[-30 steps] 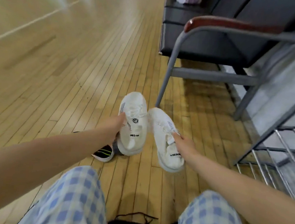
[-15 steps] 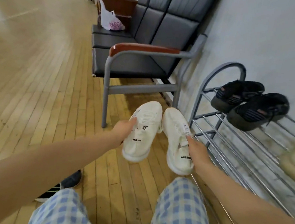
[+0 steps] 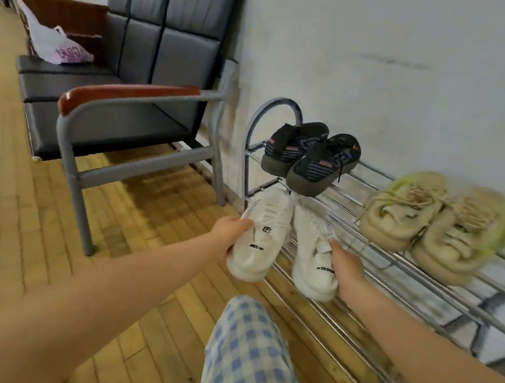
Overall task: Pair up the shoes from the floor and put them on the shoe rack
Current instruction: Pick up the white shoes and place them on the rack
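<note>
I hold a pair of white sneakers side by side, toes pointing away, in front of the metal shoe rack (image 3: 420, 266). My left hand (image 3: 230, 230) grips the left white sneaker (image 3: 261, 236) by its inner side. My right hand (image 3: 345, 265) grips the right white sneaker (image 3: 311, 250) by its collar. Both shoes hover at the rack's left end, over its lower shelf bars. On the top shelf sit a black pair (image 3: 308, 156) at the left and a beige pair with green trim (image 3: 436, 224) further right.
A dark padded bench (image 3: 124, 111) with a grey frame and wooden armrest stands just left of the rack, against the white wall. A plastic bag (image 3: 55, 46) lies on its far seat. Wooden floor spreads to the left. My checked trouser knee (image 3: 247, 351) is below the shoes.
My view has swung right from the open floor to the rack. Both hands have carried the white sneakers to the right, up to the rack's left end.
</note>
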